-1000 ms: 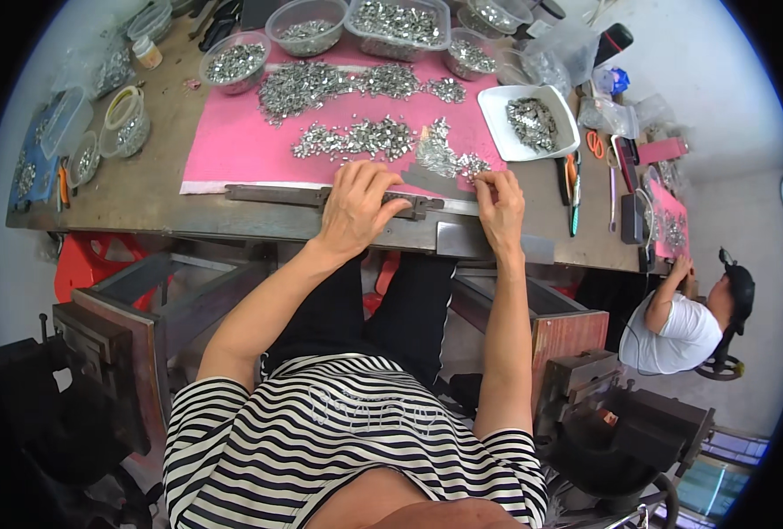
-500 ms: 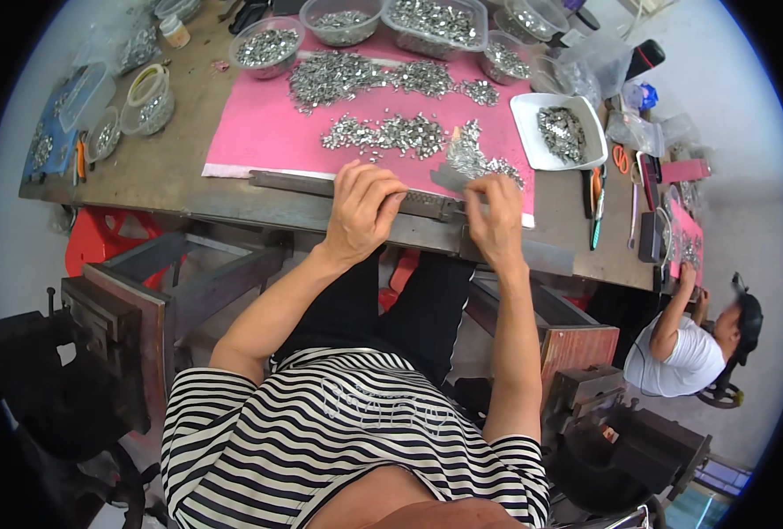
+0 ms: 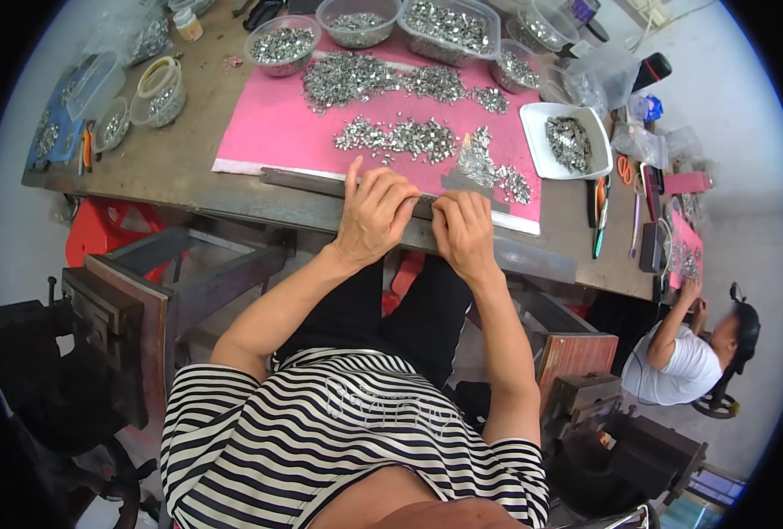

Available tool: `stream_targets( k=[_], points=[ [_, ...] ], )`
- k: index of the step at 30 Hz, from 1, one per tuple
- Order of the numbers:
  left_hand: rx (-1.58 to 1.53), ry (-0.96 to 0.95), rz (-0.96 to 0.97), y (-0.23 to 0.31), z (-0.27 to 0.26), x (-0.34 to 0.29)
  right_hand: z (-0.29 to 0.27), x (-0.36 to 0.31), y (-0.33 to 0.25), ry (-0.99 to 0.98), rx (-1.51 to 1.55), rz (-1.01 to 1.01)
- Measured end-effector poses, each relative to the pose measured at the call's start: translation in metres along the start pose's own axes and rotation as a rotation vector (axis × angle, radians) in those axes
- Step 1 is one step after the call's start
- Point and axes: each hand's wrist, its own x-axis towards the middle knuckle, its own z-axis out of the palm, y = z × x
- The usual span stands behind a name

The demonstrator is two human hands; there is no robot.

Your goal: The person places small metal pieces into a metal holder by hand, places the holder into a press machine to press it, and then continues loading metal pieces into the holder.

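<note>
A long, narrow, dark grey metal bar [image 3: 308,183] lies along the front edge of a worn, brownish tabletop [image 3: 206,97], just in front of the white near border of a bright pink cloth mat [image 3: 264,123]. Its left stretch shows bare, straight-edged and dull; further right, much of it is hidden behind the fingers, with a short dark piece visible between the hands.

The left hand [image 3: 376,212] is bent over the bar, its fingers curled and one outer finger lifted, thumb close to the fingertips. The right hand [image 3: 464,229] is just beside it, fingers bent down at the bar. The fingertips are mostly hidden, so I cannot tell whether either hand grips the bar or pinches a small piece.

Behind the hands, loose heaps of small, shiny silver metal pieces [image 3: 396,137] spread over the mat in two rough rows. A flat grey metal plate [image 3: 464,182] lies near the right hand, beside the nearest heap. Round and rectangular clear plastic tubs [image 3: 449,50] of similar pieces line the far side, and a square white plastic tray [image 3: 537,132] at the right contains darker-looking ones.
</note>
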Motion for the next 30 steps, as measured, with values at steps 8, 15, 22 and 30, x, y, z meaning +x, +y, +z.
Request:
stream_targets(
  k=[8,15,22,30],
  points=[
    [0.01,-0.042,-0.012,0.004,0.0,0.003,-0.002,0.001,0.0,-0.009,-0.029,-0.024],
    [0.008,-0.074,-0.01,0.01,0.008,0.011,-0.01,-0.008,0.008,0.167,0.125,0.117],
    [0.084,-0.12,-0.016,0.009,0.013,0.004,-0.023,-0.006,0.038,0.235,0.107,0.331],
    [-0.075,0.018,0.009,0.009,0.014,0.005,-0.009,0.03,0.102,0.114,0.055,0.436]
  ],
)
